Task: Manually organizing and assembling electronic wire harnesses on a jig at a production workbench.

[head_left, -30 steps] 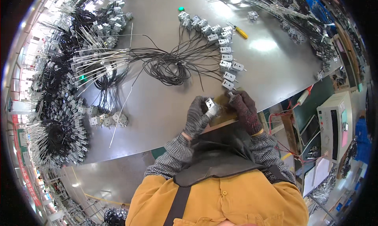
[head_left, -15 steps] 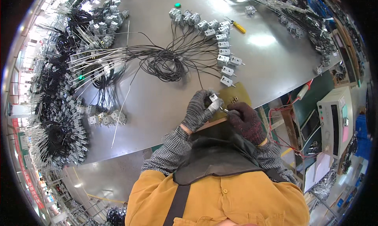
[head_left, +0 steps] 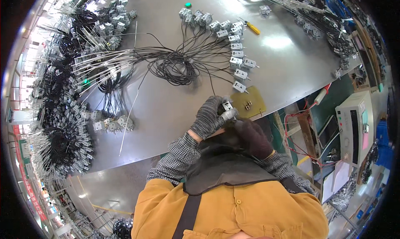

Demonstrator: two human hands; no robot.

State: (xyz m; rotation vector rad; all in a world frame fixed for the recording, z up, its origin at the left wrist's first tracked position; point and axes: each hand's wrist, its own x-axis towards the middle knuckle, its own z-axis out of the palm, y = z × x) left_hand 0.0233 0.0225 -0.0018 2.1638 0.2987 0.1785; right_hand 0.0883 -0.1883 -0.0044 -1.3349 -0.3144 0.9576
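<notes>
Since the previous picture the right hand (head_left: 253, 138) had dropped toward the body and a little to the left, uncovering more of the yellowish plate (head_left: 256, 98) at the edge of the tabletop (head_left: 171, 114). The left hand (head_left: 209, 117) had barely shifted, and the cables and blocks farther out lay as they had before.

The left hand, in a grey striped glove, had its fingers (head_left: 230, 113) clamped on a small grey block (head_left: 227, 106), a pale face of it turned upward. That block was held above the near edge of the tabletop, just left of the plate. The right hand, in a dark maroon glove, was smeared by motion close beside the left hand, in front of the black apron (head_left: 225, 172); whether its fingers were together or apart, or held anything, could not be told.

Small brass-coloured fittings (head_left: 248, 105) stood on the plate. Beyond it, a curved row of grey blocks (head_left: 236, 62) ran up the tabletop, with black cables leading left from them into a loose coil (head_left: 166, 72) and on to a fan of pale cable ends (head_left: 106, 60). A screwdriver (head_left: 253, 28) with a yellow handle lay to the right of the row, near its upper part. A green cap (head_left: 188, 5) sat past the row's far end.
</notes>
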